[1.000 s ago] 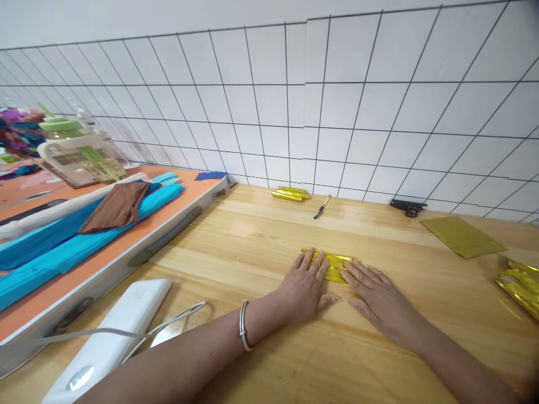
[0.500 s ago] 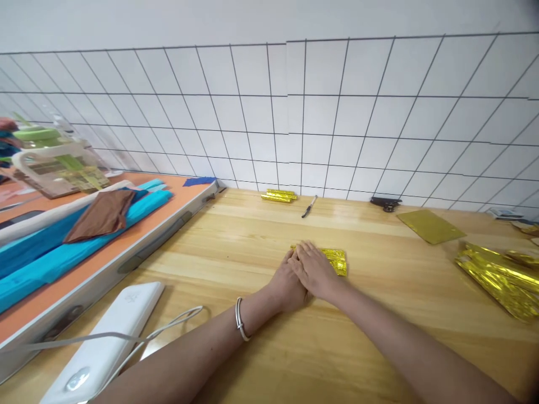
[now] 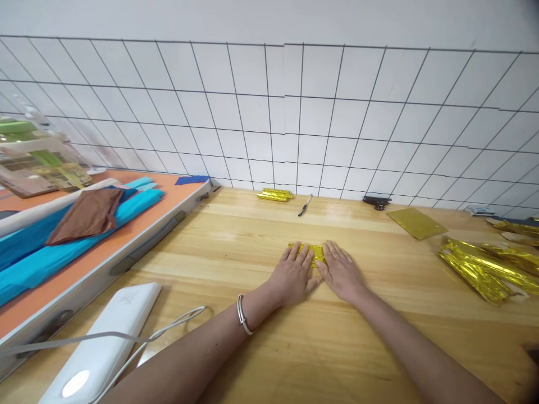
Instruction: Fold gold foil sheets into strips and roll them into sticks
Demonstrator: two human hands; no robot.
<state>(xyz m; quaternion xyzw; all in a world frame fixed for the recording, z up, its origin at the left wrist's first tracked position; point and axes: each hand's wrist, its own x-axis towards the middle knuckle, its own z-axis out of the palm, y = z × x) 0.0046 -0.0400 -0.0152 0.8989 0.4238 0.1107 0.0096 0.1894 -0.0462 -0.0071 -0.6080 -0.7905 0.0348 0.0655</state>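
Note:
A small piece of shiny gold foil point(image 3: 316, 252) lies flat on the wooden table, partly covered by both hands. My left hand point(image 3: 293, 274) rests palm down on its left part, with fingers stretched out. On the right end lies my right hand point(image 3: 342, 270), also flat with its fingers extended. The two thumbs come close together just below the foil. A silver bangle point(image 3: 243, 315) circles my left wrist.
Gold foil rolls point(image 3: 274, 194) and a pen point(image 3: 305, 206) lie by the wall. A black clip point(image 3: 377, 202), a gold sheet point(image 3: 416, 223) and crumpled gold foil point(image 3: 480, 272) are to the right. A white lamp-like device point(image 3: 109, 331) with a cable and blue crepe paper point(image 3: 122, 219) stand left.
My right hand has come off the back of my left hand and shifted right onto the foil's right end. The whole view has turned slightly to the right.

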